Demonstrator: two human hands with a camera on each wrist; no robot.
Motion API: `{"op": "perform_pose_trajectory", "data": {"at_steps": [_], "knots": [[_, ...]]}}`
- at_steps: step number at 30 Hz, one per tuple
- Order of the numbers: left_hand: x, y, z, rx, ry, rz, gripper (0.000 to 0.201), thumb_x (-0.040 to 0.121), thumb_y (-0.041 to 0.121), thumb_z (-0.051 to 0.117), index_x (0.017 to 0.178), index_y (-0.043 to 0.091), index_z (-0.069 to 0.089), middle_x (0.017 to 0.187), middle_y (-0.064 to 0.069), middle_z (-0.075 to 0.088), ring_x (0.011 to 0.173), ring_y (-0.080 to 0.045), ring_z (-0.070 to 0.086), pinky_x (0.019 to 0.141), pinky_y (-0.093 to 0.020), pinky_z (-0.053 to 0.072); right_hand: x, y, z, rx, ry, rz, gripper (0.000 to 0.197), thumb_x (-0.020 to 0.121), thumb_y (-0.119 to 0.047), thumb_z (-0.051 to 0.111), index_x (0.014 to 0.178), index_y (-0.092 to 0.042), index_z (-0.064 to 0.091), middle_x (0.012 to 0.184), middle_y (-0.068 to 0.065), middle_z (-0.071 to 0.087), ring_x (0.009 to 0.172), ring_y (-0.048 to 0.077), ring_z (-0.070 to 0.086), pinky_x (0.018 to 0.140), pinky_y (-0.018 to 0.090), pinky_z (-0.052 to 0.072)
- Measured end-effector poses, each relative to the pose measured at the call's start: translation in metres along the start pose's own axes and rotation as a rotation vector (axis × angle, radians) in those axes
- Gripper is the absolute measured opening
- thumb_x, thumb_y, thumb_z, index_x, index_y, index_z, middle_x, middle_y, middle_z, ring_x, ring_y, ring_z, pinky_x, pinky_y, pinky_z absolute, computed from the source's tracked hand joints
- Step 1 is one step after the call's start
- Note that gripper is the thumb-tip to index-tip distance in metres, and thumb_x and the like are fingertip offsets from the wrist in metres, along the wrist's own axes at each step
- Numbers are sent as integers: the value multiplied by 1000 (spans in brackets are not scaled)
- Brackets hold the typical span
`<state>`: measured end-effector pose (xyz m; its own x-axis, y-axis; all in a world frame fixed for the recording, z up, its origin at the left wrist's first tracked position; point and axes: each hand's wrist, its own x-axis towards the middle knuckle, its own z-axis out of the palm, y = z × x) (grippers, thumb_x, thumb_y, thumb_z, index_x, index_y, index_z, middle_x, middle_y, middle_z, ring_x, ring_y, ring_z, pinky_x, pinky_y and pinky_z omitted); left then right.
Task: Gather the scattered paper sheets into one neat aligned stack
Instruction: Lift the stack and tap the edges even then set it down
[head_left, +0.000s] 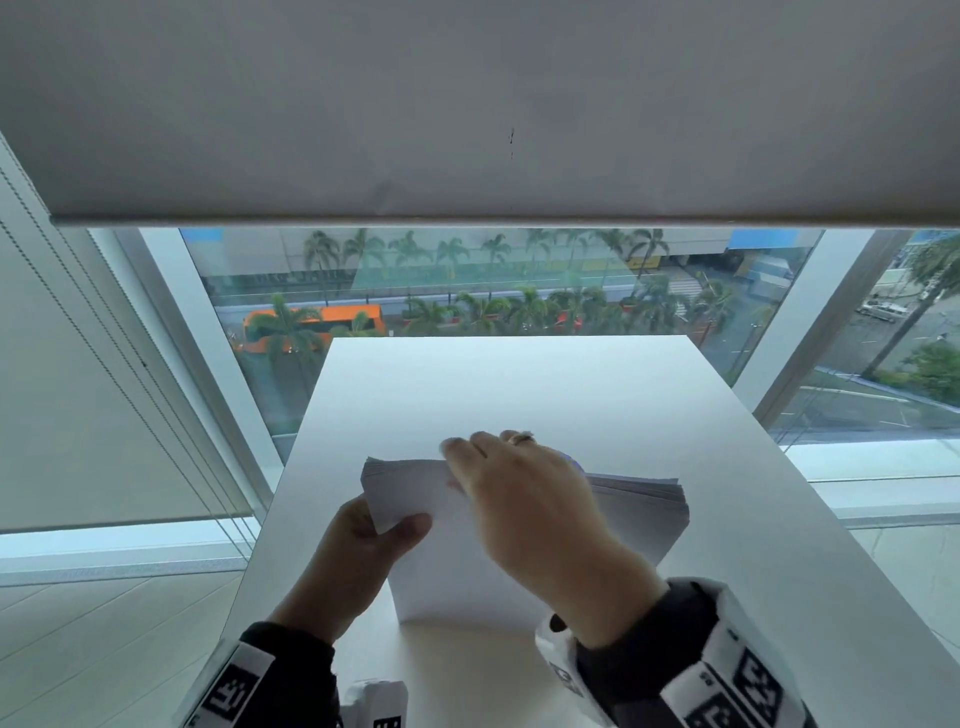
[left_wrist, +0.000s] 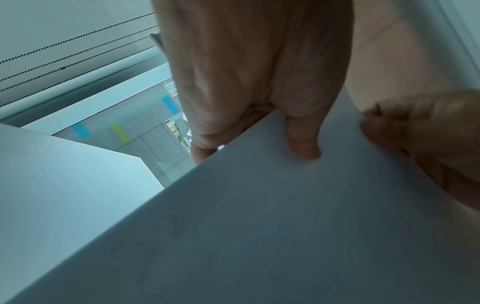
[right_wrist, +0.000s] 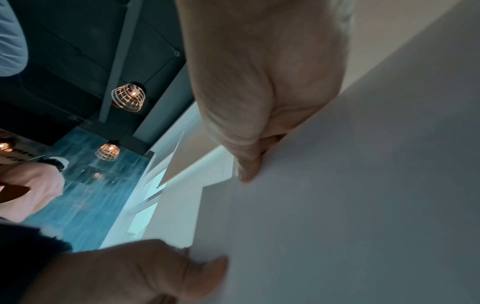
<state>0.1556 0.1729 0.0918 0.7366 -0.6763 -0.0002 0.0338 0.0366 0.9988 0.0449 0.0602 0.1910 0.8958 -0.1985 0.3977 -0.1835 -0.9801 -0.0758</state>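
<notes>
Two hands hold one pile of white paper sheets (head_left: 457, 561) over the white table (head_left: 779, 571), and no loose sheet shows anywhere else on the table. Nearest to the person are the wrist bands (head_left: 727, 691), which carry black and white square code marks; I see no word or brand that can be read on them, and the paper is blank.

Then comes the left hand (head_left: 358, 551). It pinches the left edge of the pile near the far left corner, the thumb on top and the fingers below. The left wrist view shows the thumb lying on the sheet.

The right hand (head_left: 524, 509) reaches over the middle of the pile toward its far edge. Its fingers (head_left: 467, 452) curl over that far edge, and in the right wrist view they look to pinch the paper edge. So both hands sit at the far left part of the pile.

The pile itself is tilted, with the near edge low, close to the table, and the far edge lifted. Its long axis runs about left to right in the head view. At the far right the sheet edges (head_left: 639, 488) fan out in small steps, so the sheets are together but not yet even. That uneven corner lies to the right of both hands, and the right hand is nearer to it. I judge that squaring this side is what remains.

Beyond the table is a window with a lowered blind (head_left: 467, 104).
</notes>
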Motion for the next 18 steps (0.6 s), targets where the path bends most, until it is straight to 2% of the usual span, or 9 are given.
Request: {"op": "perform_pose_trajectory", "data": {"at_steps": [1,2,3,4,7,12,14,15,18], "knots": [[1,-1,1,-6,7,2,20,67,17,64,84,10,72,76,2,77,73,-6,70,67,-16,54,-6,10,-3,-21,-49,20,16,66,-10,68,80,-18,64,61,-5,62,55,19,62,40,22,35],[1,-1,2,-9,14,6,18,68,16,64,84,11,72,75,4,77,72,-4,69,67,-14,53,-12,23,-8,-35,-123,39,15,76,-13,64,89,-18,62,69,-3,65,64,22,64,45,27,41],[1,-2,2,-8,19,10,14,70,13,66,84,10,71,75,6,76,72,-3,69,66,-13,53,-19,36,-12,-50,-188,56,13,84,-14,56,96,-18,57,75,-2,65,70,24,63,50,29,41],[1,-1,3,-9,21,13,9,75,8,68,84,9,71,74,6,76,71,-2,68,65,-12,52,-26,47,-17,-74,-198,61,10,85,-13,52,94,-18,53,73,-2,63,66,24,62,48,28,37],[1,-4,2,-1,20,18,14,80,-3,66,82,10,71,73,7,76,70,-1,68,64,-11,52,-40,64,-26,-144,-127,70,21,69,-16,60,76,-20,40,54,-4,52,40,19,51,39,21,22],[-2,-12,0,-16,-5,-1,19,84,-8,56,86,7,69,73,7,76,69,-1,68,65,-11,52,-43,71,-17,-220,-124,9,42,58,-9,74,74,-21,37,48,-4,52,36,18,39,36,19,15],[-4,-18,-2,0,-40,-36,11,79,1,68,85,10,71,77,5,77,73,-4,69,67,-13,52,-44,73,-18,-208,-125,19,44,58,-9,76,75,-21,37,50,-5,54,35,19,43,37,18,9],[-5,-23,-5,23,-58,-52,13,71,13,75,84,12,73,80,3,77,75,-5,69,69,-15,53,-44,74,-18,-174,-122,26,43,60,-10,75,76,-22,37,51,-6,56,36,19,45,37,18,11],[-6,-42,-15,130,-52,-73,58,42,48,82,82,7,71,78,0,76,73,-5,68,70,-18,50,-45,83,-26,-60,-101,72,26,73,-18,60,79,-23,35,56,-6,61,42,23,52,41,19,26]]}}
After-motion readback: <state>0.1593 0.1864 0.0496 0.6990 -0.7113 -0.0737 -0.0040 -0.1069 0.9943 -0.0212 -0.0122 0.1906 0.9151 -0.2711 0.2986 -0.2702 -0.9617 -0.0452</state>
